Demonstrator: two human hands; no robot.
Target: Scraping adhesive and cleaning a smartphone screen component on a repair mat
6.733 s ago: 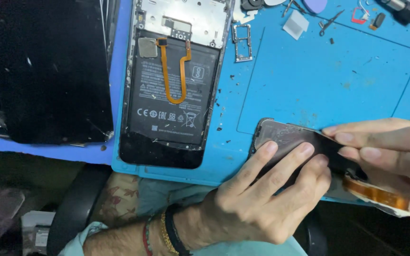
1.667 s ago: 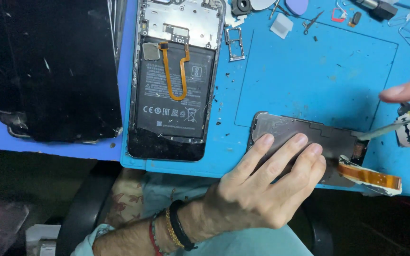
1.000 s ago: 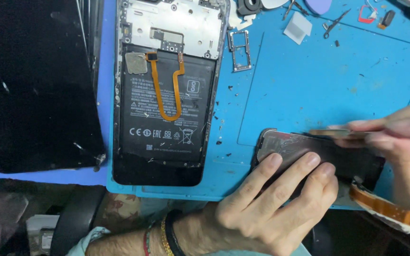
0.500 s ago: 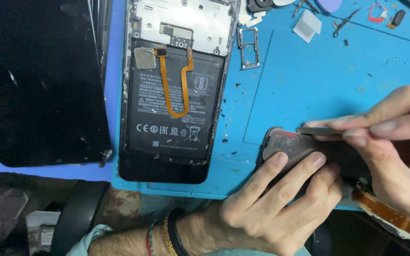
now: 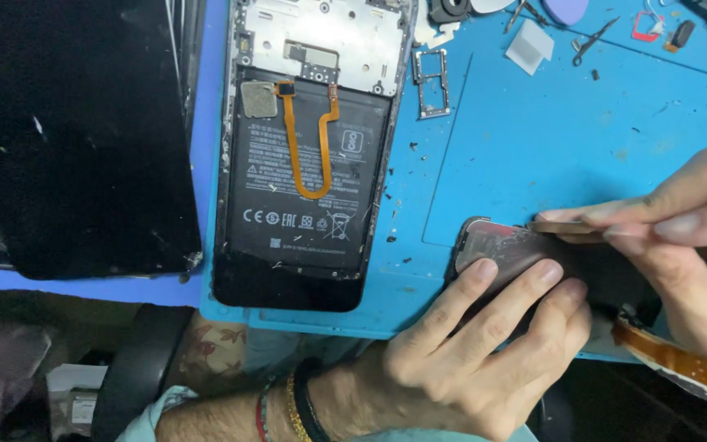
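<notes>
Blue silicone work mat (image 5: 583, 155) fills most of what I see, and everything else lies on it or beside it. Well to the left of my fingers lies a large black glass panel (image 5: 67, 139) with cracked corners. Between that and my hands lies an opened black phone body (image 5: 304, 155), back cover off, with its dark battery and a thin orange ribbon cable (image 5: 308, 147) looping over it.

Under my fingers is the piece I am working on, a dark rectangular display panel (image 5: 525, 254) with rounded corners, lying flat at the near edge of the mat. My left hand (image 5: 468, 360) rests palm down on it, fingers (image 5: 484, 286) spread slightly and pressed flat on its surface, pinning it rather than gripping it. My right hand (image 5: 681, 245) comes in from the right, thumb and forefinger pinched tight on a thin flat metal prying tool (image 5: 562, 228) whose tip touches the panel's far edge, just beyond my left fingertips. A wide orange flex strip (image 5: 681, 364) trails from the panel's right end, below my right hand.

Far beyond my fingers lies a small metal card tray (image 5: 431, 82), with small tweezers (image 5: 591, 41) further right.
</notes>
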